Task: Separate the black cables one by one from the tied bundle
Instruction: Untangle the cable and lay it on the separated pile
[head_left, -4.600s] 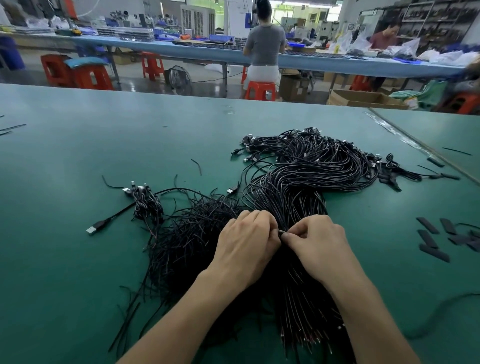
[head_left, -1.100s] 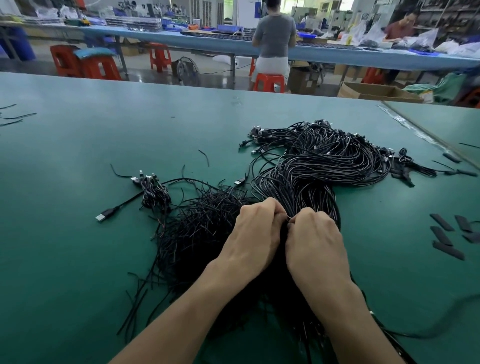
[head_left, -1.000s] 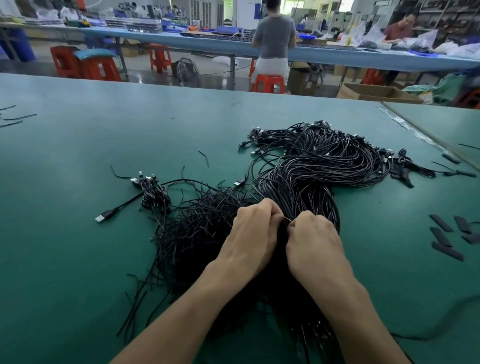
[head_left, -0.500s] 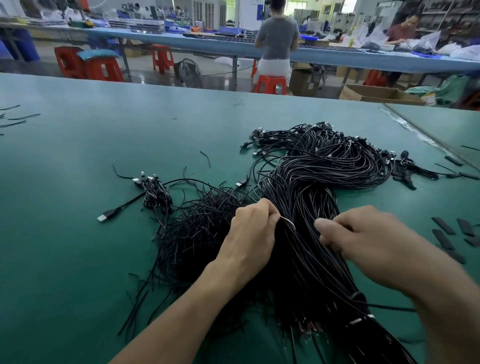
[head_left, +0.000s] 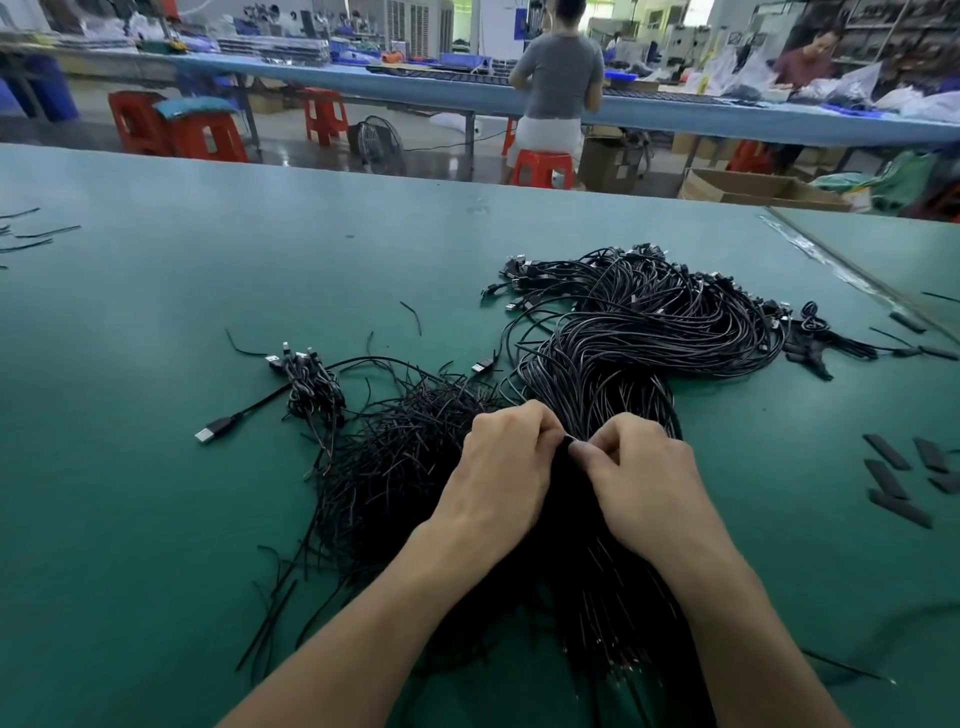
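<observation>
Tied bundle of black cables lies on the green table, right of its middle. The looped, plug-bearing end fans toward the far right corner; the cut ends run down to the near edge, under the forearms. Both hands sit together on the bundle's narrow waist, knuckles nearly touching. Left hand has fingers curled, pinching a strand at the top of the bundle. Right hand is likewise curled, thumb and forefinger pinching at the same spot. Cannot tell whether they hold one cable or several. Just left of the bundle and touching it is a loose heap of black cables. Farther left is a small knot of plugs with one USB plug sticking out. Flat black strips lie near the right edge.
</observation>
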